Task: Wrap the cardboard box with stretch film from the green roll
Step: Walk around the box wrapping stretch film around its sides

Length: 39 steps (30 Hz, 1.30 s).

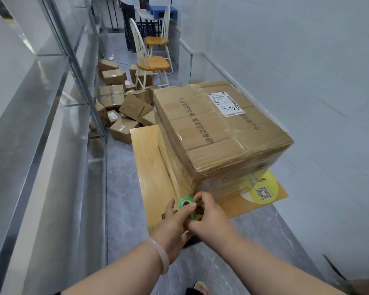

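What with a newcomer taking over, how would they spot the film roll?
Find the big cardboard box on the wooden table. At its near bottom corner, the left hand and right hand hold the roll, bright green against brown cardboard.

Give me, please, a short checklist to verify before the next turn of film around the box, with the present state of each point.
1. The left hand holds the green roll: ok.
2. The right hand grips the green roll too: ok.
3. The roll is at the near bottom corner of the cardboard box: ok.
4. The stretch film covers the left side of the box: ok, bands are visible.
5. The film runs unbroken from roll to box: cannot tell, the hands hide it.
6. The table has bare room left of the box for passing the roll: ok.
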Tool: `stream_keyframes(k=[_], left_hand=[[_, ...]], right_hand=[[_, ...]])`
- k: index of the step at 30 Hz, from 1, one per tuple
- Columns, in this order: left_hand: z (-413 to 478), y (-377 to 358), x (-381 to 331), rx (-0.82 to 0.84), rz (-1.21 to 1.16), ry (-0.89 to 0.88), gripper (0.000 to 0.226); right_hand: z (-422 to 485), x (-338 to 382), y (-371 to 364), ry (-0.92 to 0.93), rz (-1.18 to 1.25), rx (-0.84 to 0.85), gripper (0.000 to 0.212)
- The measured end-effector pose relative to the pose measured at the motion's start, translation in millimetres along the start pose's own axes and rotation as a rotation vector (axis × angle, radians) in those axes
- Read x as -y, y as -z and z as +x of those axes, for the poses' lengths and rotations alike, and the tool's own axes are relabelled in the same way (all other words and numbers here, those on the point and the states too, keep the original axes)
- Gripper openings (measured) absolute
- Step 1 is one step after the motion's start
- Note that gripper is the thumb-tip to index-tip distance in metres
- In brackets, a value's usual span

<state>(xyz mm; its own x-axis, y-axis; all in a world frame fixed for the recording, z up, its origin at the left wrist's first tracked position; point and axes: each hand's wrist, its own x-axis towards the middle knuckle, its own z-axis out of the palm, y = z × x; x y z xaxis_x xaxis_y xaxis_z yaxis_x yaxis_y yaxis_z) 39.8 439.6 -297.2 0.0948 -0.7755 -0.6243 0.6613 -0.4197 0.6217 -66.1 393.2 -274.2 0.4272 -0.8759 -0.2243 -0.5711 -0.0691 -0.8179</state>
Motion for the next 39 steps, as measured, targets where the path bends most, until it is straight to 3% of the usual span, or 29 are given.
stream_keyframes(k=[3, 7, 9, 12, 16, 20, 23, 26, 27, 33, 36, 39], left_hand=[[-1, -7, 10, 0.032, 0.013, 0.023, 0.077], [-2, -18, 21, 0.078, 0.046, 0.039, 0.086], [1, -25, 27, 0.106, 0.032, 0.058, 0.095], [6, -37, 30, 0.131, 0.017, 0.068, 0.086], [13, -58, 36, 0.139, -0.010, 0.070, 0.113], [23, -79, 52, 0.071, -0.059, 0.032, 0.127], [26, -103, 62, 0.005, -0.106, -0.003, 0.109], [26, -124, 66, -0.028, -0.114, -0.043, 0.053], [25, -131, 68, -0.033, -0.105, -0.062, 0.044], [41, -171, 94, -0.266, -0.298, -0.191, 0.087], [44, -183, 97, -0.265, -0.341, -0.187, 0.093], [49, -192, 91, -0.237, -0.331, -0.153, 0.097]], right_hand=[[-8, -8, 3, 0.005, -0.031, -0.020, 0.056], [-18, -17, 10, -0.011, 0.004, -0.112, 0.029], [-25, -23, 17, -0.072, 0.069, -0.112, 0.032], [-30, -31, 35, -0.055, 0.138, -0.075, 0.043], [-24, -45, 63, 0.042, 0.058, 0.004, 0.053], [-13, -63, 87, 0.058, 0.002, 0.061, 0.038], [-5, -76, 109, 0.045, -0.001, 0.135, 0.047], [5, -85, 138, 0.145, -0.048, 0.276, 0.058], [9, -88, 146, 0.189, -0.097, 0.324, 0.062], [31, -99, 167, 0.272, -0.198, 0.421, 0.048], [39, -106, 177, 0.280, -0.181, 0.453, 0.040], [48, -107, 189, 0.296, -0.155, 0.488, 0.050]])
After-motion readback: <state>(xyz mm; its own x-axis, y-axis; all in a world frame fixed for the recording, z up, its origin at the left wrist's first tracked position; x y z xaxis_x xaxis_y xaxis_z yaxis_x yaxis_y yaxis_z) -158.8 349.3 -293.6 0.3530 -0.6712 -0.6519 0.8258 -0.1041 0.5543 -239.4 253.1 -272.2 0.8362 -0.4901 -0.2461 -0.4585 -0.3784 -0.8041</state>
